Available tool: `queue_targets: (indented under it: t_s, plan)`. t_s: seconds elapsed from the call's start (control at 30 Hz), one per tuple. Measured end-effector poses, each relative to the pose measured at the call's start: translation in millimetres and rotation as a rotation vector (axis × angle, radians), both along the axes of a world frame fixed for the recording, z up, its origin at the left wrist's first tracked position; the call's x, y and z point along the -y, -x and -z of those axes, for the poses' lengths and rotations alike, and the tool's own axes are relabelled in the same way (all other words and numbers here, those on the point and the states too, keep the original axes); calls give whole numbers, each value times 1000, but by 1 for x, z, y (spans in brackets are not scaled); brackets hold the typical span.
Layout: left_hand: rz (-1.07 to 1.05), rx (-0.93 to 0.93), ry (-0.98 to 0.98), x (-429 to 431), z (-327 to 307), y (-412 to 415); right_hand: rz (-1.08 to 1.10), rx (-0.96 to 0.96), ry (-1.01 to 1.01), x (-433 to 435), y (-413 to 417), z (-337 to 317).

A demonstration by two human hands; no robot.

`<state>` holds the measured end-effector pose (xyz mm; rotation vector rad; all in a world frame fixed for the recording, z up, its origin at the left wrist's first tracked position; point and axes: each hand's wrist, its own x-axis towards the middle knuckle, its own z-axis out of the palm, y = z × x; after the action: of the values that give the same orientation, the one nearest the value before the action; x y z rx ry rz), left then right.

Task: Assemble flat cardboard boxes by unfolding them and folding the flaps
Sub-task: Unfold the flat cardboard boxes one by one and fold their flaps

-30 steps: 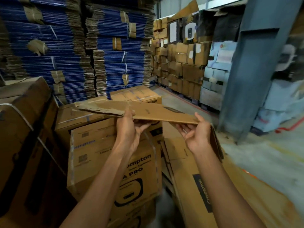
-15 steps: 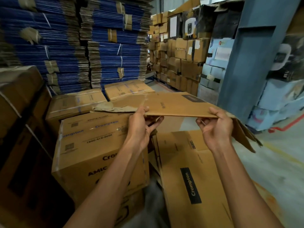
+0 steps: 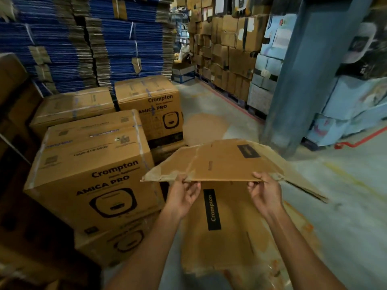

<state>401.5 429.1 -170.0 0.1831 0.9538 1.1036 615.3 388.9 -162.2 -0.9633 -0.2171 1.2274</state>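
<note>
Two grips pinching near edge of flat cardboard box (image 3: 219, 164) (roughly level), left grip (image 3: 184, 197), right grip (image 3: 265, 195), box stretching beyond.

The flat box (image 3: 222, 164) pinched between both hands is plain brown corrugated cardboard, matt, and its paper skin is scuffed and torn on the flap above the left hand (image 3: 184, 195). The sealed boxes (image 3: 90, 174) left of that hand are the same matt kraft board, with slightly shiny clear tape. The floor (image 3: 345, 195) right of the right hand (image 3: 265, 194) looks like dull, rough concrete. The pillar (image 3: 303, 70) beyond it has matt blue-grey paint.
</note>
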Motion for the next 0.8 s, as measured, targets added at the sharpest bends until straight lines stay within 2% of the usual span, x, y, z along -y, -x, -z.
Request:
queue_targets:
  t_s: [0.2,0.53,0.7,0.8]
  plan:
    - [54,-88,106,48,63,-31,-71,-47,181,27,-48,91]
    - [34,-195,403,68,173,-33,-127,-107,519,59,-55,205]
    - [17,-247,499,75,218,-36,-61,-86,726,67,-50,253]
    - [23,-262,521,80,240,-42,50,36,790,72,-46,279]
